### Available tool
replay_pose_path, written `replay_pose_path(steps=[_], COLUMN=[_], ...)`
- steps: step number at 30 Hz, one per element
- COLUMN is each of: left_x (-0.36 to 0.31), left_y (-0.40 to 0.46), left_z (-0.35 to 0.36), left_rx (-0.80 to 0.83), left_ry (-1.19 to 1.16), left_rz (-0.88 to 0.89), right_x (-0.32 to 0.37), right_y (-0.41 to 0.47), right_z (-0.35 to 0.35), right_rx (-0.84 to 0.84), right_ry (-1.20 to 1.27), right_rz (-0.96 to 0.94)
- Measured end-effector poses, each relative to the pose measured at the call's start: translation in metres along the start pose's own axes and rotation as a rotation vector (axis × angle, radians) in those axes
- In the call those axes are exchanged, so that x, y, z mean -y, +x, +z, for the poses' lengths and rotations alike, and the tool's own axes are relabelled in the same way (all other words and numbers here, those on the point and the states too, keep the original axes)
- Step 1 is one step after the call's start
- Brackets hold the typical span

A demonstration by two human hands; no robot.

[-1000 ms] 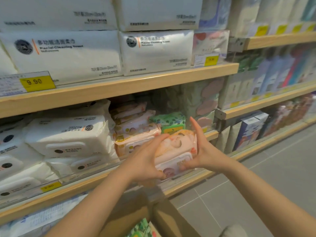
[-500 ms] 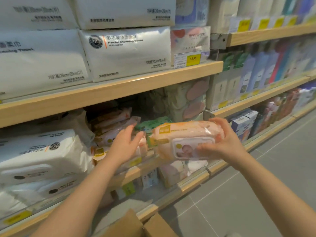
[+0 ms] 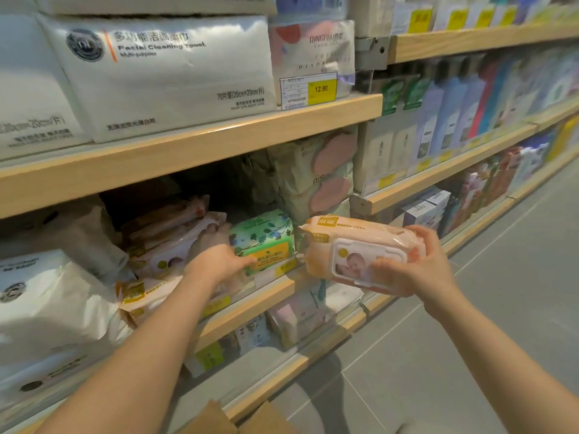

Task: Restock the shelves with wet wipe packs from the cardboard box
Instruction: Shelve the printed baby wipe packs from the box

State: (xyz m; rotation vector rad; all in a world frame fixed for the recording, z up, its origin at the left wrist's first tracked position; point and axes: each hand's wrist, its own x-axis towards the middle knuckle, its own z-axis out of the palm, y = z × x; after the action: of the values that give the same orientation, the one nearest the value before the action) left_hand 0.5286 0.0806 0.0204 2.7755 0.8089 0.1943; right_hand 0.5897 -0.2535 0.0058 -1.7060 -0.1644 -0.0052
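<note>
Reaching into the shelf (image 3: 250,303), the left hand (image 3: 216,256) lay among stacked packs, fingertips shadowed, grip indiscernible. Cardboard box (image 3: 238,418): flaps only, cut off below. Wet wipe pack (image 3: 357,249): peach, white lid, baby picture, gripped by right hand (image 3: 413,267) before the shelf.
</note>
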Motion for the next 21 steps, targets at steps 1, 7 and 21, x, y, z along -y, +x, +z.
replay_pose_path(steps=[1, 7, 21], left_x=[-0.002, -0.002, 0.042], left_y=[-0.005, -0.016, 0.014], left_z=[-0.002, -0.007, -0.035], left_rx=[0.004, -0.082, -0.025], left_ry=[-0.02, -0.021, -0.076], left_rz=[0.002, 0.067, -0.169], right_x=[0.001, 0.014, 0.027], right_y=[0.0, 0.001, -0.009], right_z=[0.0, 0.007, 0.023], right_rx=[-0.001, -0.009, 0.063], right_ry=[-0.005, 0.05, 0.105], right_rz=[0.001, -0.055, -0.086])
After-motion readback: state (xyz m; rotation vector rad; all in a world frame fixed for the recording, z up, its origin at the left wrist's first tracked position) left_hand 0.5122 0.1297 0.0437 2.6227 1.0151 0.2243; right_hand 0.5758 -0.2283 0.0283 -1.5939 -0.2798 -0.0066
